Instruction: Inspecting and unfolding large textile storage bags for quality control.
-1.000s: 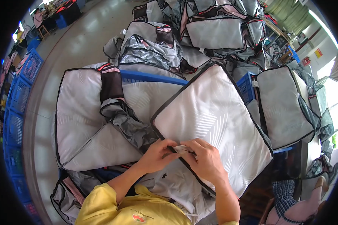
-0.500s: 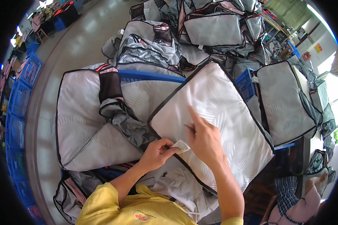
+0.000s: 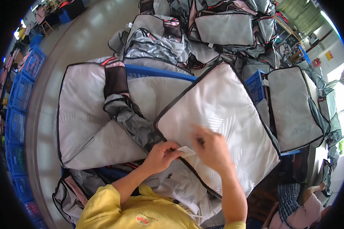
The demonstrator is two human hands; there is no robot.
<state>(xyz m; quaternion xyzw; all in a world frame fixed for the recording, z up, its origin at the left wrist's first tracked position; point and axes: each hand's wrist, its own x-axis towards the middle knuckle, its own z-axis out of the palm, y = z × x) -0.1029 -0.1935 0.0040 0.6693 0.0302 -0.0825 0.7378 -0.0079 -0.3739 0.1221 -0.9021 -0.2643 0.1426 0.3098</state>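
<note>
My left hand (image 3: 161,156) pinches the black-bound edge of a light grey fabric bag panel (image 3: 233,114), where a small white label (image 3: 187,151) sticks out beside the thumb. Over the panel, just right of the label, is my right hand (image 3: 215,149). Its fingers are curled round a small dark thing, mostly hidden; motion smears the fingertips, so its kind does not show. Left of the panel lies another grey bag piece (image 3: 82,110) with a black mesh section (image 3: 116,80) and crumpled grey lining (image 3: 128,118).
Blue crates (image 3: 156,72) stand beneath and behind the pieces. Piled grey bags (image 3: 225,28) fill the back, and one bag (image 3: 294,108) lies at the right. More blue crates (image 3: 17,126) line the left side. Another person (image 3: 304,212) is at the lower right.
My right hand has shifted slightly down and right, its index finger no longer stretched out plainly. My left hand keeps its pinch by the label. The whole view has shifted a little.
</note>
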